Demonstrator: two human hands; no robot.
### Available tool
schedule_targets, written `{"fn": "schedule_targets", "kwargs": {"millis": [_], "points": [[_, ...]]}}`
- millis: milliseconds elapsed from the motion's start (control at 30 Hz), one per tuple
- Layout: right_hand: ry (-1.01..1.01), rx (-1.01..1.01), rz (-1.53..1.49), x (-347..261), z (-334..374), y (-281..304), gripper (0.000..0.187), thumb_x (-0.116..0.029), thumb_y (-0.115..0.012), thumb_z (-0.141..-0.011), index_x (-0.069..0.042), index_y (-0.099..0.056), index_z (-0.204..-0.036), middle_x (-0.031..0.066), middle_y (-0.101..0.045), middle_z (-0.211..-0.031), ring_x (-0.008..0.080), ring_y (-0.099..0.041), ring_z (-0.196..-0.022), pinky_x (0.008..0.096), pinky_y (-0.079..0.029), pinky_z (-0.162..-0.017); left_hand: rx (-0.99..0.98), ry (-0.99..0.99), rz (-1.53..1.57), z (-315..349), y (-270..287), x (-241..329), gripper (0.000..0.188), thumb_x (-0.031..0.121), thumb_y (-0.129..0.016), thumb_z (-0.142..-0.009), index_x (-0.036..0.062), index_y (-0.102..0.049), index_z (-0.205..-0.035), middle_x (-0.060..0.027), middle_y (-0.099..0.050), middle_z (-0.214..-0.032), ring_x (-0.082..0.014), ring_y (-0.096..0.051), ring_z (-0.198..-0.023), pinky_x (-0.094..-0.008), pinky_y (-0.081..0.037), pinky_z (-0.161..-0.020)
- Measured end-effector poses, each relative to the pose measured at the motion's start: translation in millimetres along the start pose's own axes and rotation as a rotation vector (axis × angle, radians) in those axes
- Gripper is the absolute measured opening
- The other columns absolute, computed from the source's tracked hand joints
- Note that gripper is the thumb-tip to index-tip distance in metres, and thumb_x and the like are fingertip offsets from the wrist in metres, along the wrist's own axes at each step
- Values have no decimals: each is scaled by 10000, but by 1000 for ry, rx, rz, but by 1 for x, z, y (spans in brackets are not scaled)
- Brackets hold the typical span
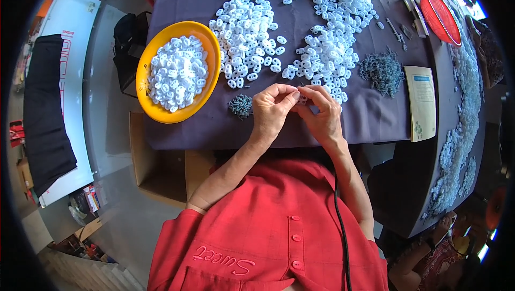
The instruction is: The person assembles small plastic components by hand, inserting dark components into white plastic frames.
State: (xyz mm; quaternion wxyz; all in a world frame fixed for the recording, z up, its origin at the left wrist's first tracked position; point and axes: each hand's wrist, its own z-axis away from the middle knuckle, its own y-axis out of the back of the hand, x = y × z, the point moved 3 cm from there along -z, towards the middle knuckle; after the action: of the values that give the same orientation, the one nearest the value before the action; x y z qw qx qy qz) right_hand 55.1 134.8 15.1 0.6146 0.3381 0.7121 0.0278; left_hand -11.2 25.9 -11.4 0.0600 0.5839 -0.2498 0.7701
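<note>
My left hand (272, 109) and my right hand (323, 113) meet at the fingertips above the near edge of the cloth-covered table. Both are closed in a pinch. A small pale piece (303, 99) shows partly at my right fingers; what the left fingertips hold is too small and covered to make out. Just beyond my hands lie heaps of white oval plastic pieces with two holes (328, 57). A small pile of grey-green bits (241, 106) sits beside my left hand. Farther right is a larger pile of similar bits (381, 72).
A yellow bowl (145, 100) full of white pieces stands at the left table edge. To the right lie a pale booklet (422, 103) and a red mesh basket (440, 15). Other people sit at the far left and lower right. An open cardboard box (161, 175) is below the table.
</note>
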Motion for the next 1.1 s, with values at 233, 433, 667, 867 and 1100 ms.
{"fn": "schedule_targets", "kwargs": {"millis": [233,433,667,867,1100], "points": [[39,-29,30,4,-2,2,264,6,-644,-717,-19,-622,-980,89,-625,-911,203,-637,-776,280,-507,-664,-8,-56,-63,3,-4,3,54,22,-601,-833,-24,-626,-846,-49,-639,-758,-82,-601,-668,-220,-527,-614],[44,-44,21,8,2,1,251,9,-636,-717,-18,-620,-966,91,-625,-909,209,-637,-768,281,-507,-657,-35,-13,-44,3,-1,-2,44,16,-596,-834,-21,-620,-830,-27,-621,-733,-66,-580,-650,-212,-519,-604],[93,-9,34,6,12,-8,239,-5,-672,-695,-10,-614,-926,111,-605,-869,251,-625,-723,307,-511,-611,-17,26,-81,11,9,-13,34,35,-616,-820,2,-622,-815,5,-607,-709,-33,-542,-612,-178,-463,-571],[110,-32,6,11,12,-10,234,9,-665,-694,-9,-609,-921,101,-600,-851,244,-622,-711,301,-509,-603,23,33,-6,14,10,-17,39,20,-608,-819,-15,-624,-826,-17,-618,-725,-53,-565,-624,-199,-503,-592],[176,-10,63,14,14,-13,246,11,-646,-701,-22,-585,-936,99,-592,-830,249,-610,-704,311,-498,-604,43,29,1,14,9,-19,38,11,-610,-816,-23,-627,-813,-25,-622,-720,-62,-579,-624,-208,-515,-599]]}}
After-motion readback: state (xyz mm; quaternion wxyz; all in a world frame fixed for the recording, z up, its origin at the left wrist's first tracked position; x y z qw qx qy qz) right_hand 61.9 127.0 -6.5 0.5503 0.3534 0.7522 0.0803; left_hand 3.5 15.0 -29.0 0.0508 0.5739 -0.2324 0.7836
